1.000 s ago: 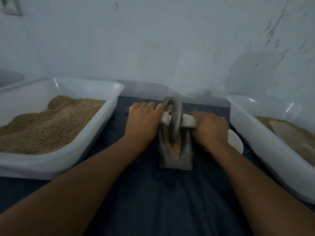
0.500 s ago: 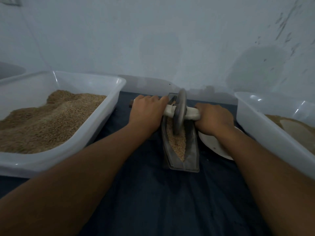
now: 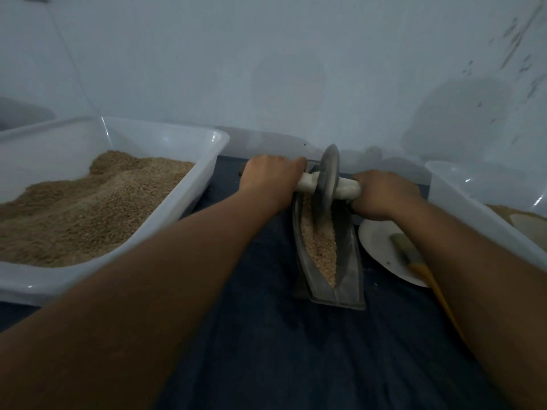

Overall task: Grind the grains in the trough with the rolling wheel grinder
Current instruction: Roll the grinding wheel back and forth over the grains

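Note:
A narrow grey metal trough [image 3: 349, 273] lies lengthwise on the dark cloth, with pale grains [image 3: 321, 253] heaped along its groove. The grey rolling wheel [image 3: 327, 184] stands upright in the far end of the trough, on a white axle handle [image 3: 346, 187]. My left hand [image 3: 270, 180] grips the axle's left end and my right hand [image 3: 383, 193] grips its right end, one on each side of the wheel. Both arms are stretched forward.
A big white tub [image 3: 165, 232] of brown grain stands left of the trough. Another white tub [image 3: 485, 226] is at the right. Between it and the trough lies a white plate [image 3: 377, 247] with a yellow-handled brush [image 3: 414, 258]. The wall is close behind.
Both hands have pushed the wheel away from me toward the trough's far end, uncovering more grain in the near part. The plate and brush have come into view beside my right arm.

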`<action>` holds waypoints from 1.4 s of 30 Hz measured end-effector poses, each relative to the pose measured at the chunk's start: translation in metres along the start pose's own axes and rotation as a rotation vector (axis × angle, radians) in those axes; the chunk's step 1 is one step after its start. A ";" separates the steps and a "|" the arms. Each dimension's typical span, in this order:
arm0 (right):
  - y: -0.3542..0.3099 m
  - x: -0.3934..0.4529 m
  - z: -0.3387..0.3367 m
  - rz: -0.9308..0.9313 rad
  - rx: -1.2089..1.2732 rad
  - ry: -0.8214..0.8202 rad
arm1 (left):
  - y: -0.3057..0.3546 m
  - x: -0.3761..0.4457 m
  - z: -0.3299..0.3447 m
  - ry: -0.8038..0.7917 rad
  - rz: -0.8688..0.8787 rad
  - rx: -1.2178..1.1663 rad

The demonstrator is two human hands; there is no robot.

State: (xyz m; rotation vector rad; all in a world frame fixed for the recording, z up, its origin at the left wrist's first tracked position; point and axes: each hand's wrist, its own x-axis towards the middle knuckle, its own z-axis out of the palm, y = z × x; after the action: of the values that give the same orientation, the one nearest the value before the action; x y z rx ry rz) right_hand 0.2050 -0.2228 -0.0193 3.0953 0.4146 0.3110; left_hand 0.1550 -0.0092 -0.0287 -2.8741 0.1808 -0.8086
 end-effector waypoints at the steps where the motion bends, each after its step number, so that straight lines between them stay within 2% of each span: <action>1: -0.001 0.001 0.000 0.008 -0.005 0.017 | 0.000 0.001 0.001 -0.004 -0.005 -0.007; 6: -0.008 -0.005 0.005 0.020 -0.048 0.163 | -0.001 -0.001 0.001 -0.044 -0.060 -0.047; 13: -0.008 -0.031 0.021 0.004 -0.054 0.342 | 0.008 -0.015 0.001 0.120 -0.014 0.067; 21: -0.012 -0.054 0.028 -0.020 -0.001 0.478 | 0.013 -0.037 -0.004 0.175 -0.018 0.077; 28: -0.016 -0.076 0.027 -0.025 0.052 0.556 | 0.017 -0.060 -0.011 0.214 0.003 0.059; 34: -0.021 -0.101 0.024 -0.046 0.111 0.627 | 0.024 -0.083 -0.008 0.327 0.001 0.014; 42: -0.020 -0.120 0.027 -0.068 0.086 0.644 | 0.026 -0.095 -0.009 0.344 0.013 0.022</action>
State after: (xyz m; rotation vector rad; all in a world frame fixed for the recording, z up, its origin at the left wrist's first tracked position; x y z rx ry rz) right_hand 0.0917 -0.2338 -0.0693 2.9737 0.5383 1.3239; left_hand 0.0679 -0.0210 -0.0740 -2.6883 0.2260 -1.2881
